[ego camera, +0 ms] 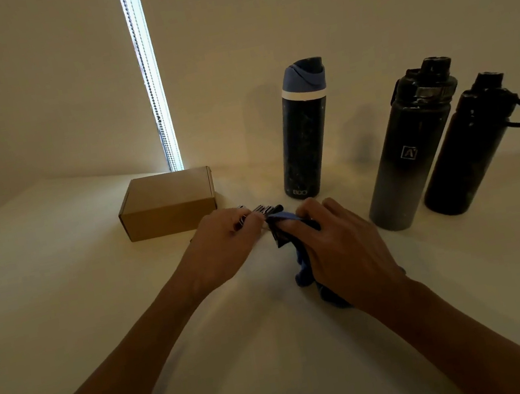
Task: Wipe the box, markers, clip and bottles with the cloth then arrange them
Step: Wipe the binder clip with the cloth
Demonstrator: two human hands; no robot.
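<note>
Lying crosswise, markers (262, 211) (caps rightward)

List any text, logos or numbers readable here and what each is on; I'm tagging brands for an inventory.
Blue-lid bottle: light lettering near its base, too blurred to read for certain.
Grey bottle: a boxed "A" logo on its side.
Black bottle: no marking visible.
Box: plain, no print visible.
Markers: light printing on the barrels, too small to read.
</note>
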